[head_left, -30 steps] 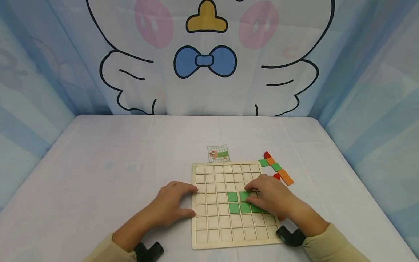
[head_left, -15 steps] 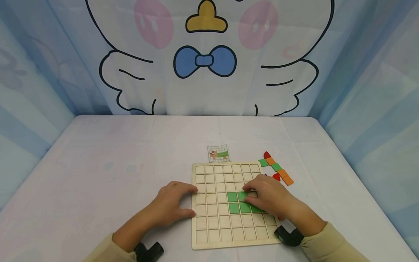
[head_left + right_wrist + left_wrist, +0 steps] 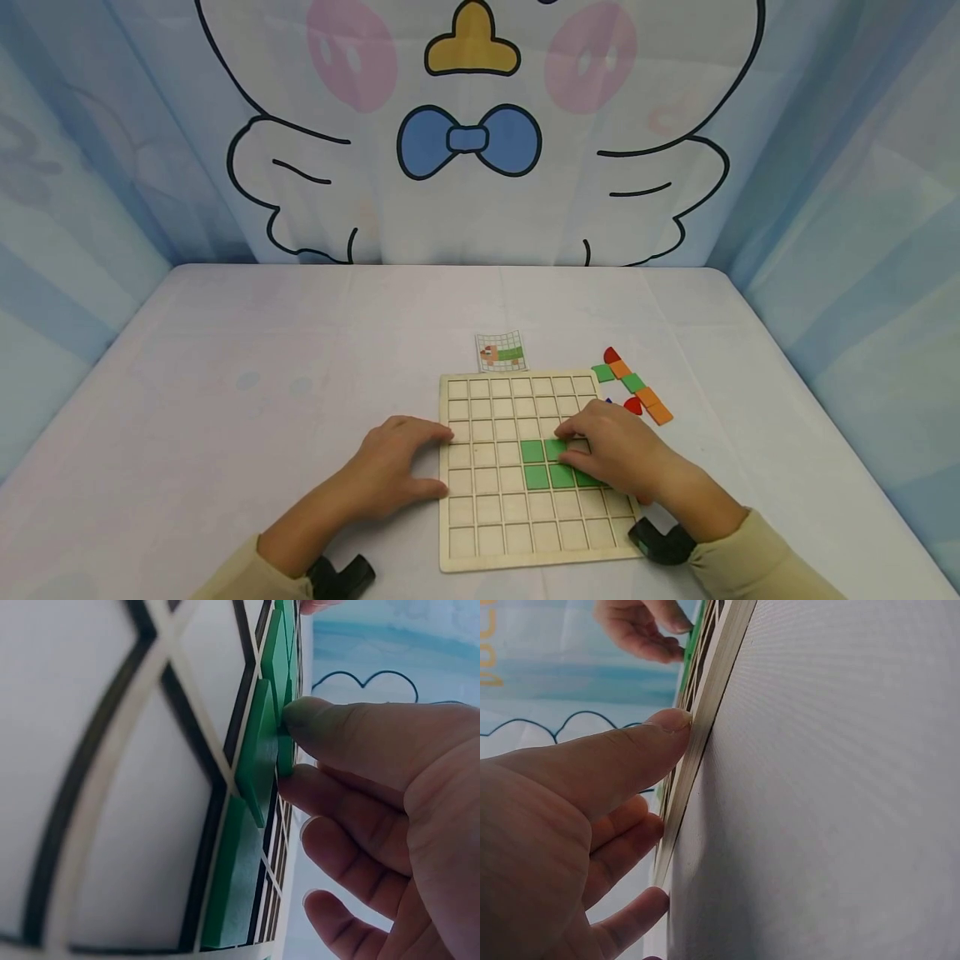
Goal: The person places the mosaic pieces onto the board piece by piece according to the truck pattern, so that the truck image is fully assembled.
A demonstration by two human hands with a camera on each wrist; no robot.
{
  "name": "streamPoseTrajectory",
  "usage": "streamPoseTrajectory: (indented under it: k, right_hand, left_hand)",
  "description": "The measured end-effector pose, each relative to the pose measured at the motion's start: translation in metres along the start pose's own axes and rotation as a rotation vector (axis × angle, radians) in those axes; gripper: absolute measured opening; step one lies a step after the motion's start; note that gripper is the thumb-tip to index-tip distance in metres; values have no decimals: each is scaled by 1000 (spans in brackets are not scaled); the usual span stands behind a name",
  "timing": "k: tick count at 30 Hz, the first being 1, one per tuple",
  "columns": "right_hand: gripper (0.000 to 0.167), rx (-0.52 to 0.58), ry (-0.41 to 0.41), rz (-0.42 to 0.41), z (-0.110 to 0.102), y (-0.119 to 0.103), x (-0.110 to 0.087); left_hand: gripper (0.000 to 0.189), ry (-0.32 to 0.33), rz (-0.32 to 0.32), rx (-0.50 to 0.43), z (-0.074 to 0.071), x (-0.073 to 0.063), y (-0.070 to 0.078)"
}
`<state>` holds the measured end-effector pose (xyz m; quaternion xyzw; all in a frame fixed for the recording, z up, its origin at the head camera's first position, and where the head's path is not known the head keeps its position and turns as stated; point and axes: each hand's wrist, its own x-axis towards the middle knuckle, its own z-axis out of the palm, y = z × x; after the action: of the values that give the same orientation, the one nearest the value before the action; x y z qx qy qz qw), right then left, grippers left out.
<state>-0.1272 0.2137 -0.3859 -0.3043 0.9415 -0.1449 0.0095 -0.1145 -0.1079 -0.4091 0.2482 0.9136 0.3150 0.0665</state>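
A wooden grid board [image 3: 502, 533] lies on the table, with several green square tiles [image 3: 536, 477] in two neighbouring rows of its cells. My right hand [image 3: 626, 446] is over the board, thumb and forefinger pinching one green tile [image 3: 555, 450] in the upper of those rows. In the right wrist view that tile [image 3: 286, 754] shows between the thumb and forefinger; the other fingers are loosely bent. My left hand [image 3: 390, 462] rests against the board's left edge, thumb and forefinger spread apart. The left wrist view shows the thumb [image 3: 660, 735] touching the board's side [image 3: 694, 761].
A small picture card [image 3: 501, 352] with a coloured grid pattern lies behind the board. Right of the board are loose orange tiles [image 3: 660, 413], green tiles [image 3: 633, 382] and red rounded pieces [image 3: 612, 356]. Some pieces are partly hidden by my right hand. A patterned curtain [image 3: 480, 217] stands behind.
My right hand has shifted slightly left with the pinched green tile, which now lines up with its cell beside the neighbouring tile. My left hand has stayed at the board's edge.
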Motion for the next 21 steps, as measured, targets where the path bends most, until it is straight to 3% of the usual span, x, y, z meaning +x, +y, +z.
streamPoseTrajectory:
  k: [21]
  right_hand:
    - [20, 35, 0, -19, 1, 2, -3]
  left_hand:
    - [56, -5, -17, -9, 0, 0, 2]
